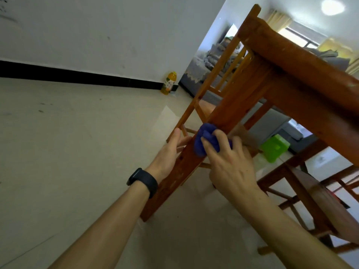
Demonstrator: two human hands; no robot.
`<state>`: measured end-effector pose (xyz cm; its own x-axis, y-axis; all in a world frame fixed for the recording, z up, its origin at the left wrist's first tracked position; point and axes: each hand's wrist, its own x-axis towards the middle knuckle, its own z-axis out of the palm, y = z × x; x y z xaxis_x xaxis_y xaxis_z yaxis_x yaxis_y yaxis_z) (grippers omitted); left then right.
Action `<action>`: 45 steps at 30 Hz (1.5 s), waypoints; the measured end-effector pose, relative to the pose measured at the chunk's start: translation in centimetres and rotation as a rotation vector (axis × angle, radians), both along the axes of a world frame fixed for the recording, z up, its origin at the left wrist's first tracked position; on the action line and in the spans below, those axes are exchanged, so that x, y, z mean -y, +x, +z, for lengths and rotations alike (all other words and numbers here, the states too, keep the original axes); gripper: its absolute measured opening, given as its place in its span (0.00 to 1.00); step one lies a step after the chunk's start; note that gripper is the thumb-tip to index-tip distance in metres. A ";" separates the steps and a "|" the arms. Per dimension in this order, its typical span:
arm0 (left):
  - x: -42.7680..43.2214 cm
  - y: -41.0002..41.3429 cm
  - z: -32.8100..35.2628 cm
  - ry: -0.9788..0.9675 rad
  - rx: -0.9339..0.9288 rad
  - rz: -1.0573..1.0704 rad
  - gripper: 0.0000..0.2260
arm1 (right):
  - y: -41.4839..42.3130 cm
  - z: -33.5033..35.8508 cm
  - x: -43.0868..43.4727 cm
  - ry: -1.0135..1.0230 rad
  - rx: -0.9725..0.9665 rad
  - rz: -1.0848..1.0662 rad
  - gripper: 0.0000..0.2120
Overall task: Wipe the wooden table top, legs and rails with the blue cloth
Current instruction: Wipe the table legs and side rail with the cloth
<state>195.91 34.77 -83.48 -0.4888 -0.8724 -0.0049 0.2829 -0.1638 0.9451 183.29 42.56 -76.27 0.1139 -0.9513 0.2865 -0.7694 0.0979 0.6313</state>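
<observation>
1. Fingers [210, 146] of the right hand [231, 169] curl round the bunched-up blue cloth [199, 147], pressing it onto the wooden table leg [233, 111], roughly mid-height.
2. Left hand [169, 154] rests against the leg's other side, fingers pretty straight, holding nothing.
</observation>
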 end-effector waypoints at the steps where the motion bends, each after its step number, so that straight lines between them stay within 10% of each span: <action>1: 0.0 0.0 0.1 0.005 -0.002 -0.005 0.29 | -0.1 0.0 0.1 0.004 -0.023 0.016 0.33; 15: 0.3 0.0 -0.1 -0.030 0.005 0.019 0.30 | 0.1 2.6 0.1 -0.270 0.169 -0.023 0.36; 18: 0.0 -0.1 -0.4 -0.037 -0.030 0.034 0.27 | 0.4 -0.8 -0.4 0.007 0.205 0.008 0.35; 21: -0.5 -0.1 -1.3 -0.085 -0.015 0.162 0.20 | 0.5 -4.3 -1.2 0.129 0.674 0.015 0.27; 25: -1.8 0.2 -3.8 -0.102 0.067 0.253 0.18 | 3.3 -7.0 -1.9 -0.186 1.655 -0.002 0.17; 29: -3.5 2.1 -3.7 -0.141 0.042 0.145 0.20 | 5.8 -8.7 -2.4 -0.110 1.993 0.088 0.13; 33: -3.3 4.1 -1.5 -0.299 0.110 0.234 0.15 | 4.3 -7.8 -2.3 0.159 2.018 0.129 0.20; 39: -1.1 3.5 6.2 -0.431 0.063 0.563 0.12 | 1.4 -2.3 -0.6 -0.422 1.793 0.117 0.29; 45: 1.7 -2.6 12.1 -0.593 0.083 0.500 0.09 | -0.6 1.1 1.2 -0.388 1.831 0.245 0.32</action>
<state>193.31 33.08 -71.35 -0.0549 -0.8574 0.5118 0.1141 0.5038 0.8562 182.72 41.38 -75.14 -0.4349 -0.8250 0.3608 -0.3933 -0.1863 -0.9003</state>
